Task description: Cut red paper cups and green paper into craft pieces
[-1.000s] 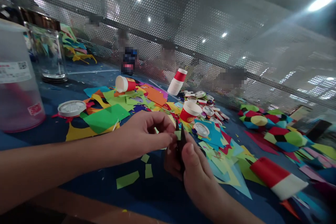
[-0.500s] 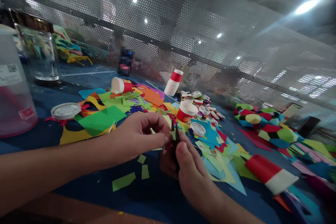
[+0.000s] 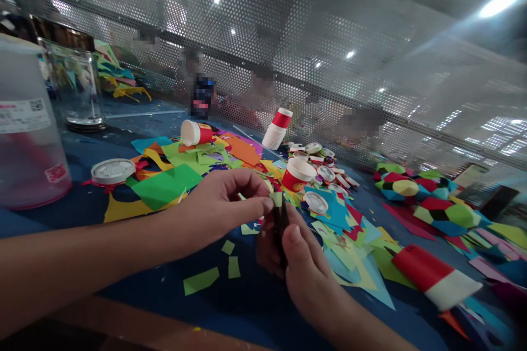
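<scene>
Between finger and thumb, my left hand (image 3: 224, 200) pinches a small piece of light green paper (image 3: 276, 199). My right hand (image 3: 302, 255) is wrapped around dark scissors (image 3: 282, 225), whose blades point up and away from me beside the paper. The fingers partly hide the scissor handles. Below my hands on the blue table (image 3: 156, 301) lie a few light green paper scraps (image 3: 201, 281). A sheet of green paper (image 3: 167, 186) rests just beyond my left wrist.
A plastic cup (image 3: 28, 126) and a glass jar (image 3: 78, 88) stand at left. Red-and-white paper cups (image 3: 298, 174), a stack of cups (image 3: 278, 129), round lids (image 3: 113, 171) and coloured paper cover the middle. Patchwork paper shapes (image 3: 447, 214) lie right. Behind is a perforated metal screen (image 3: 288, 38).
The whole view has shifted slightly, so things appear a little further right. The green paper piece now sits higher against the scissor blades, which look closer together.
</scene>
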Motion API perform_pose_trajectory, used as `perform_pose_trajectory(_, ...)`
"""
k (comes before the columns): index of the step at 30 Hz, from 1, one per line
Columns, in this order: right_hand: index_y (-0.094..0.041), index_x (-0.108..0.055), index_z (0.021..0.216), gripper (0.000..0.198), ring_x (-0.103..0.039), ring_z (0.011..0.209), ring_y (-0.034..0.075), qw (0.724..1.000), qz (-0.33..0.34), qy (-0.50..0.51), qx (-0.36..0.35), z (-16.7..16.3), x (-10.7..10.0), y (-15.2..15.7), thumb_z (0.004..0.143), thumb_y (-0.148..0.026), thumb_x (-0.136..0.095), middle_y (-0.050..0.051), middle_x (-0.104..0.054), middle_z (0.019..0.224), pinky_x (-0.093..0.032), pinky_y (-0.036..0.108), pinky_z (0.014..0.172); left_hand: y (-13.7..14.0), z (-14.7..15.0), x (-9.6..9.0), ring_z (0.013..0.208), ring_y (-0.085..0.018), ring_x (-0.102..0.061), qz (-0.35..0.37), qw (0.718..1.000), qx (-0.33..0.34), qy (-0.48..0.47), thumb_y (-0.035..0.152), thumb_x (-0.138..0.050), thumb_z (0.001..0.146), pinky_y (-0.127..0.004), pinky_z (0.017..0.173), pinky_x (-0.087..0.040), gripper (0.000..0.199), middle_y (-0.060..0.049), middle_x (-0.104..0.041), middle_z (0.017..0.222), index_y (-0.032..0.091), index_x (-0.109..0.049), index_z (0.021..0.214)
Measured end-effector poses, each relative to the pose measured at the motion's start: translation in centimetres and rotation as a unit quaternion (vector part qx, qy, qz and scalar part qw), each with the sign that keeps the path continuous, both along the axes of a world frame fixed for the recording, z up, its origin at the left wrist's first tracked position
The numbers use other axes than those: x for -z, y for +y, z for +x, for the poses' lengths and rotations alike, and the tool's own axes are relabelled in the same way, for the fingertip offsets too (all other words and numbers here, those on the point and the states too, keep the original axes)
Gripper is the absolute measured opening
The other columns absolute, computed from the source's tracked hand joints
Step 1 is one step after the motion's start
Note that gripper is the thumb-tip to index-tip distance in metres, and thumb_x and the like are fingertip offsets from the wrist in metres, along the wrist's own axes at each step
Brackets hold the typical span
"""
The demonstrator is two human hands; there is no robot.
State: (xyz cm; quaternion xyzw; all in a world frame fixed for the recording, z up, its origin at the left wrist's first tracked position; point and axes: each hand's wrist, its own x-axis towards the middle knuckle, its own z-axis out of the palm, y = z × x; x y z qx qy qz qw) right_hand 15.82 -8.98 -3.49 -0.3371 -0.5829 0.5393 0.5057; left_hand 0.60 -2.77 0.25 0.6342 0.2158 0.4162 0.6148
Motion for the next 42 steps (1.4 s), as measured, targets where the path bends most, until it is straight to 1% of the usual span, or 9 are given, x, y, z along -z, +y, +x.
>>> perform_pose_trajectory(4,-0.023,-0.050,0.087,0.033,-0.028,0.056,0.010,1.000,-0.001,0.001,0.023,-0.14,-0.10,0.10,0.095,-0.055,-0.052,-0.006,-0.035,0.069,-0.025,0.023,0.049,-0.08,-0.27,0.09,0.061,-0.009,-0.053,0.033,0.998,-0.041,0.039,0.022,-0.067,0.074,-0.020,0.056,-0.040,0.010,0.006,-0.058,0.064,0.017,-0.059,0.070)
perform_pose_trajectory(6,-0.023,-0.049,0.085,0.035,-0.029,0.055,0.010,0.999,-0.006,-0.001,0.034,-0.22,-0.20,0.09,0.093,-0.056,-0.054,-0.006,-0.036,0.068,-0.025,0.023,0.048,-0.15,-0.38,0.18,0.061,-0.009,-0.052,0.042,0.996,-0.046,0.057,0.024,-0.067,0.074,-0.021,0.055,-0.038,0.010,0.006,-0.057,0.064,0.017,-0.059,0.070)
perform_pose_trajectory(10,-0.023,-0.045,0.079,0.038,-0.028,0.052,0.009,0.999,-0.008,-0.001,0.038,-0.33,-0.23,0.16,0.091,-0.057,-0.055,-0.007,-0.034,0.064,-0.022,0.021,0.044,-0.24,-0.46,0.24,0.058,-0.009,-0.047,0.043,0.994,-0.056,0.079,0.026,-0.067,0.073,-0.021,0.052,-0.035,0.012,0.006,-0.055,0.061,0.017,-0.060,0.069)
perform_pose_trajectory(14,-0.023,-0.046,0.080,0.037,-0.026,0.051,0.008,0.999,-0.006,0.015,0.039,-0.46,-0.07,0.36,0.091,-0.057,-0.056,-0.008,-0.033,0.062,-0.021,0.020,0.044,-0.33,-0.31,-0.11,0.054,-0.008,-0.043,0.064,0.991,-0.065,0.095,0.021,-0.066,0.071,-0.020,0.049,-0.032,0.009,0.007,-0.053,0.057,0.017,-0.060,0.065)
perform_pose_trajectory(17,-0.023,-0.045,0.078,0.037,-0.025,0.050,0.008,0.999,0.001,0.026,0.036,-0.48,-0.02,0.38,0.092,-0.055,-0.056,-0.009,-0.033,0.061,-0.022,0.020,0.044,-0.44,-0.26,-0.45,0.052,-0.007,-0.040,0.052,0.992,-0.063,0.101,0.018,-0.064,0.069,-0.019,0.046,-0.029,0.007,0.008,-0.051,0.054,0.017,-0.061,0.063)
perform_pose_trajectory(22,-0.023,-0.046,0.078,0.036,-0.028,0.053,0.008,0.999,0.000,0.024,0.039,-0.40,-0.08,0.10,0.092,-0.055,-0.056,-0.008,-0.036,0.063,-0.023,0.020,0.045,-0.47,-0.28,-0.47,0.051,-0.007,-0.038,0.039,0.993,-0.060,0.097,0.017,-0.064,0.067,-0.018,0.045,-0.028,0.005,0.009,-0.049,0.052,0.017,-0.061,0.062)
perform_pose_trajectory(29,-0.023,-0.045,0.078,0.037,-0.026,0.050,0.008,0.999,0.011,0.033,0.033,-0.61,-0.05,0.32,0.092,-0.055,-0.057,-0.009,-0.032,0.061,-0.023,0.020,0.045,-0.30,-0.22,-0.21,0.054,-0.008,-0.043,0.041,0.992,-0.062,0.101,0.019,-0.064,0.066,-0.018,0.048,-0.032,0.003,0.007,-0.053,0.056,0.017,-0.062,0.064)
perform_pose_trajectory(37,-0.023,-0.048,0.081,0.034,-0.029,0.051,0.008,0.999,0.015,0.017,0.045,-0.40,0.07,0.36,0.093,-0.055,-0.056,-0.008,-0.035,0.062,-0.025,0.020,0.044,-0.41,-0.26,-0.57,0.053,-0.008,-0.042,0.029,0.993,-0.058,0.099,0.023,-0.063,0.064,-0.019,0.048,-0.032,0.006,0.007,-0.053,0.056,0.017,-0.061,0.064)
perform_pose_trajectory(42,-0.023,-0.048,0.081,0.035,-0.030,0.051,0.008,0.999,0.004,0.020,0.044,-0.38,0.11,0.36,0.092,-0.055,-0.056,-0.008,-0.037,0.063,-0.025,0.021,0.045,-0.27,-0.12,-0.45,0.054,-0.009,-0.043,0.043,0.991,-0.065,0.108,0.024,-0.063,0.066,-0.020,0.049,-0.033,0.007,0.006,-0.052,0.056,0.018,-0.061,0.065)
